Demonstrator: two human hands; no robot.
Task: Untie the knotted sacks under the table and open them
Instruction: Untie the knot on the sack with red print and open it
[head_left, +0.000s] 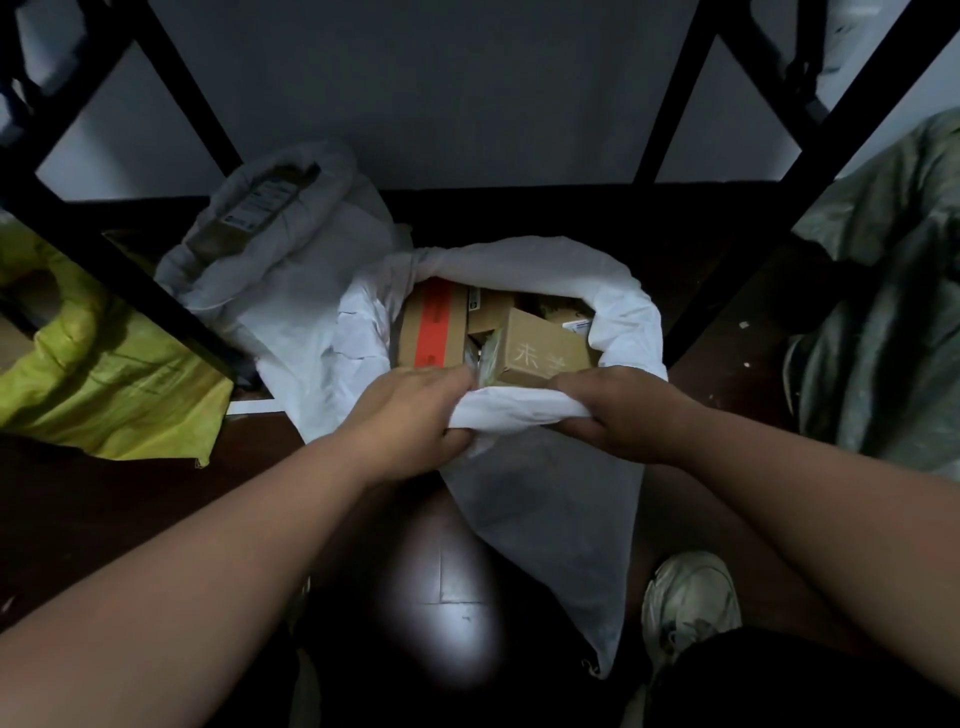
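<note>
A white sack (550, 499) stands on the dark floor in front of me, its mouth spread wide. Inside lie cardboard boxes, one with a red stripe (434, 325) and one with pale lettering (540, 349). My left hand (410, 415) grips the near rim of the sack on the left. My right hand (623, 415) grips the same rolled rim on the right. A second white sack (270, 244) stands behind to the left, with a package showing through its top.
Black table legs (130, 270) cross the view on the left and right (769, 208). A yellow-green sack (104, 374) lies at the far left, a grey-green one (883, 332) at the right. My white shoe (685, 603) rests on the floor by the sack.
</note>
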